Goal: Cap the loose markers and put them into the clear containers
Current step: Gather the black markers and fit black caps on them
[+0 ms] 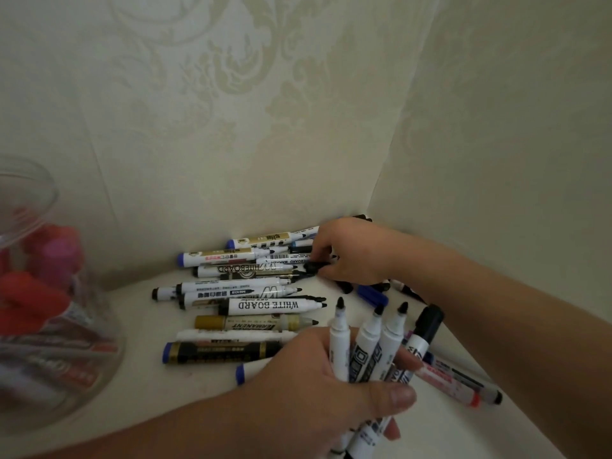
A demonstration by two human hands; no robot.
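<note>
Clear container (43,180), frame left: red-capped markers inside. Centre: loose markers (255,305), mostly uncapped. My left hand (318,385) clenches a bunch (367,346), three tips bare. My right hand (351,253) pinches a black cap (314,267). Judgement: most work remains.

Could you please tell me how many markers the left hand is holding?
4 visible in the left hand, fanned side by side: three uncapped markers and, rightmost, one black-capped marker. Others may be hidden in the fist.
</note>
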